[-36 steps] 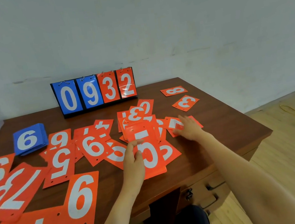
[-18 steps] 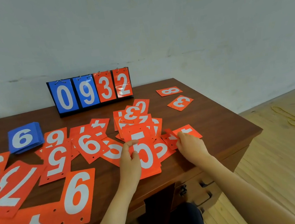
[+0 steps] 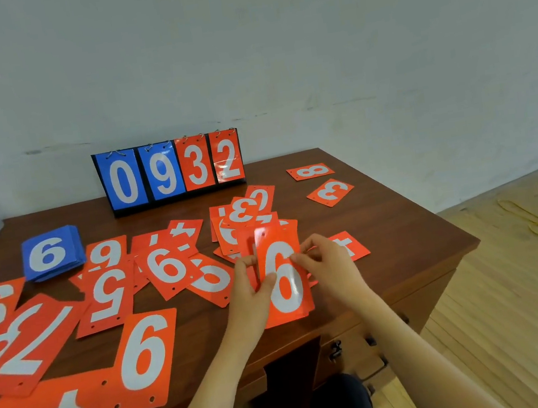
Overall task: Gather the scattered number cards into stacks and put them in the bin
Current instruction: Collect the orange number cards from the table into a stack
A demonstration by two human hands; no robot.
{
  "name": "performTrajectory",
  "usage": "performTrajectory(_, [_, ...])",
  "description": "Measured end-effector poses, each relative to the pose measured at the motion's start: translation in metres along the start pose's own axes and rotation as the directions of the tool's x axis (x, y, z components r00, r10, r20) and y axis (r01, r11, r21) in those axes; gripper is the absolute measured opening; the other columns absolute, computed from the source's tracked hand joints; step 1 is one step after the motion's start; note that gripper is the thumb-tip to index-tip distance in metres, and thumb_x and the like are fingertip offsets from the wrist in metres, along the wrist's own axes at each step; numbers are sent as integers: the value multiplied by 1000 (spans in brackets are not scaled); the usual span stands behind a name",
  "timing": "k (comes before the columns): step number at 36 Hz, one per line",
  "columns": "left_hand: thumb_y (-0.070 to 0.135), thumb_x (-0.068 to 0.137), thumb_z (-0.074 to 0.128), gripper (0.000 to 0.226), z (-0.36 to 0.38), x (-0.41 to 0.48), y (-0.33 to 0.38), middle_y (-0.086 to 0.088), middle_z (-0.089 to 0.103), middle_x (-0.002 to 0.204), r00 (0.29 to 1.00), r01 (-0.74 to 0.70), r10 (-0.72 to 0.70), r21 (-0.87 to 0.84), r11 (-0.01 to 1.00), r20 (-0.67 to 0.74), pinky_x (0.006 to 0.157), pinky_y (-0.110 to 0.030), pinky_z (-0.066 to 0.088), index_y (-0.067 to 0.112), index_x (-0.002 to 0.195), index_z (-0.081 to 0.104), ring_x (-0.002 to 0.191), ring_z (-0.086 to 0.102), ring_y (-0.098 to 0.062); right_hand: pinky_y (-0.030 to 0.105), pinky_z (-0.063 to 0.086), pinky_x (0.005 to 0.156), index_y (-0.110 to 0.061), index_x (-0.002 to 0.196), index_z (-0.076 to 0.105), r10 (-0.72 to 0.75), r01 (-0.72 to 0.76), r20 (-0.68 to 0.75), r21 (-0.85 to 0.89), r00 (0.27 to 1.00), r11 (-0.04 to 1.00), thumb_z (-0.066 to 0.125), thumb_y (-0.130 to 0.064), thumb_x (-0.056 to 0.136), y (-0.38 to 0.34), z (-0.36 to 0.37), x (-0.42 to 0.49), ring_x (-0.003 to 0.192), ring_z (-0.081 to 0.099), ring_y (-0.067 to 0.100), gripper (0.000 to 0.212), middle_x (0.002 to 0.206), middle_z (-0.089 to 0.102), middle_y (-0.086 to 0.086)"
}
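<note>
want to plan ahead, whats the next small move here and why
Probably the right hand should let go and take the loose orange card just beside it, adding it to the orange card stack the left hand grips; it lies nearest and is not yet gathered.

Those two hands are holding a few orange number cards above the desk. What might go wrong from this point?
The orange stack is only pinched at its sides by the left hand and right hand. The glossy cards could fan out and slip, perhaps off the near edge of the table. The 8 card and 3 card lie apart at the far right, so they might get overlooked.
</note>
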State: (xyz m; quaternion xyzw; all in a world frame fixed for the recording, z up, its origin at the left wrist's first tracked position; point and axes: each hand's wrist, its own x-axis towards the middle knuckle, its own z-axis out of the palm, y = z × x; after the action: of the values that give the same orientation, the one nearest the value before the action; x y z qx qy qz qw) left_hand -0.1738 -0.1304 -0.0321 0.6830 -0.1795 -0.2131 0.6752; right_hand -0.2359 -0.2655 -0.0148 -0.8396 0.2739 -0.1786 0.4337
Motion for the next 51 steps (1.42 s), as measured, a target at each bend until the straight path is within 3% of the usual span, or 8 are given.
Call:
performTrajectory(9, [0,93,49,61,-9,-1,-2,7,25,143,990,-134,136,67,989,-28,99,-31,40,41,129,21,126,31,-7,39,22,115,-27,147,28,-122,109,10,-520,992,847,52,-42,94,35,-14,38,145,15,18,59,156,23,-5])
performTrajectory(14, [4,95,45,44,-13,4,-2,3,33,143,996,-79,82,108,991,-26,105,-47,41,38,122,37,133,34,-18,42,2,119,-37,150,10,149,9,170,-686,974,727,20,-53,99,86,-23,32,147,-3,18,55,160,2,-9])
performTrajectory(24, [7,95,46,33,-3,-1,-12,15,39,119,999,-42,42,122,992,0,103,-44,44,37,107,50,124,40,-13,40,11,117,-23,152,5,179,-150,-17,-629,984,763,29,-61,94,87,-27,-23,146,13,23,73,158,19,3])
performTrajectory(32, [3,94,47,36,6,-7,-11,2,38,141,1000,9,-7,79,997,-30,101,-44,45,33,114,45,130,38,-20,38,20,115,-27,151,12,206,-17,218,-646,954,763,46,-24,88,87,-48,-39,147,-1,14,71,160,3,-7])
performTrajectory(36, [5,95,47,35,7,-9,-12,2,39,140,999,-1,4,88,996,-36,100,-42,46,34,114,44,129,40,-20,36,37,106,-30,146,31,146,-29,123,-658,982,752,38,-6,93,85,-51,-44,142,25,16,58,155,24,-8])
performTrajectory(39, [6,95,47,36,5,-8,-13,4,39,138,999,4,1,87,996,-50,100,-41,46,36,114,42,127,40,-19,28,48,89,-31,125,56,54,-4,102,-435,993,900,45,-17,98,79,-60,-45,104,60,7,32,123,62,-6])
performTrajectory(43, [7,95,49,43,7,-6,-13,3,37,140,999,12,-9,71,997,-46,99,-45,46,42,118,38,128,40,-21,29,58,78,-22,116,60,53,-38,-36,334,998,942,62,-22,89,54,-71,-44,92,70,8,27,106,70,-7])
performTrajectory(51, [6,94,50,51,15,8,-4,8,35,142,999,-27,27,8,1000,18,94,-33,47,43,127,37,126,39,-13,24,58,69,-19,112,54,77,-48,-45,458,996,888,67,-22,86,36,-35,-13,92,69,13,29,105,67,-3])
